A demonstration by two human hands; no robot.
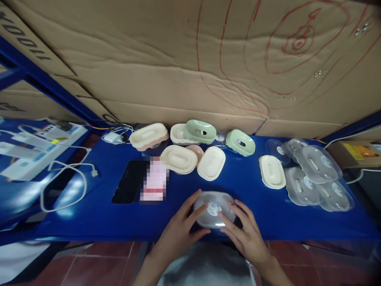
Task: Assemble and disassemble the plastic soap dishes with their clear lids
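A clear plastic lid (222,221) with a round white sticker lies near the front edge of the blue table, between my hands. My left hand (186,222) grips its left side, one fingertip reaching the sticker and the thumb at the near edge. On the opposite side my right hand (243,228) holds it, with fingers on the top and right rim. Whether anything sits under the lid I cannot tell. Beyond it lie a cream oval tray (211,163) and another cream tray (272,172).
Several clear lidded pieces (318,163) are piled at the right. Green dishes (240,142) and a cream dish (149,136) stand along the cardboard wall (149,59). Two phones, one black (127,181), lie at left, near a white cable (85,182) and power strips (44,151).
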